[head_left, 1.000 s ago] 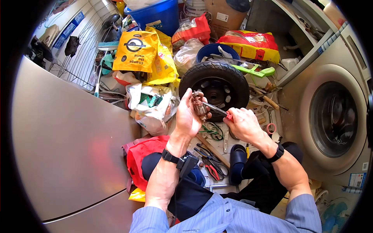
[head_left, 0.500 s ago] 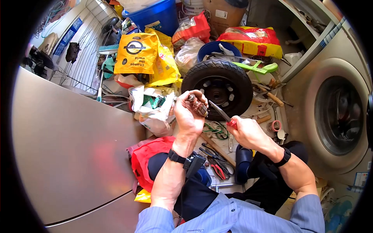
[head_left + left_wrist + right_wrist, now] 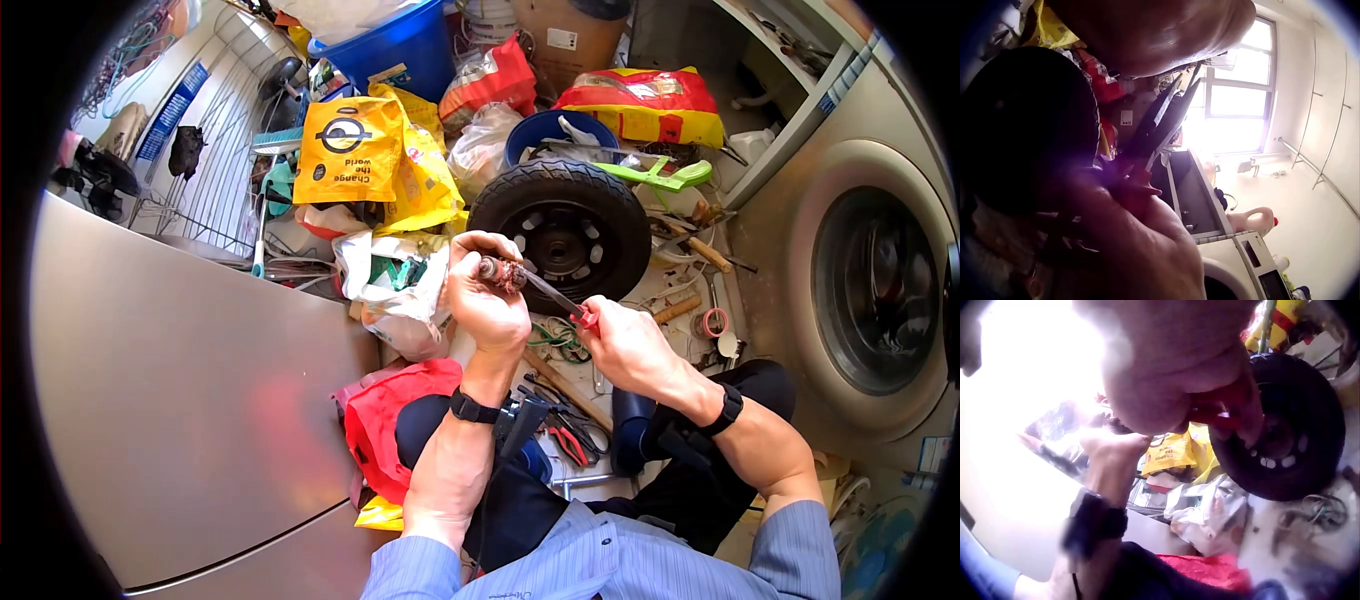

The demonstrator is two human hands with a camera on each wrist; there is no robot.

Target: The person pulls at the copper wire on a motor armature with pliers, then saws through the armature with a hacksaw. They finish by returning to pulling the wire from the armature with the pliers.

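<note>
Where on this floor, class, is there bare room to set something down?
A small, mostly bare floor patch lies bordered by the white plastic bag, wheel, red bag and green cord. Crowded: between wheel and washing machine, with wooden handles; between the shoes, with pliers.

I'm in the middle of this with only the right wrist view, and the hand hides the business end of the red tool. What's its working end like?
Observer: In the left wrist view, the red-handled tool shows two pointed blades, like scissors.
Operator: Glare washes out the left hand for me. What's in it?
Observer: The head view shows the left hand gripping what looks like a motor armature with copper-coloured windings.
Operator: Any other tools nearby that I can't see?
Observer: Yes, in the head view red-handled pliers lie between the dark blue shoes.
</note>
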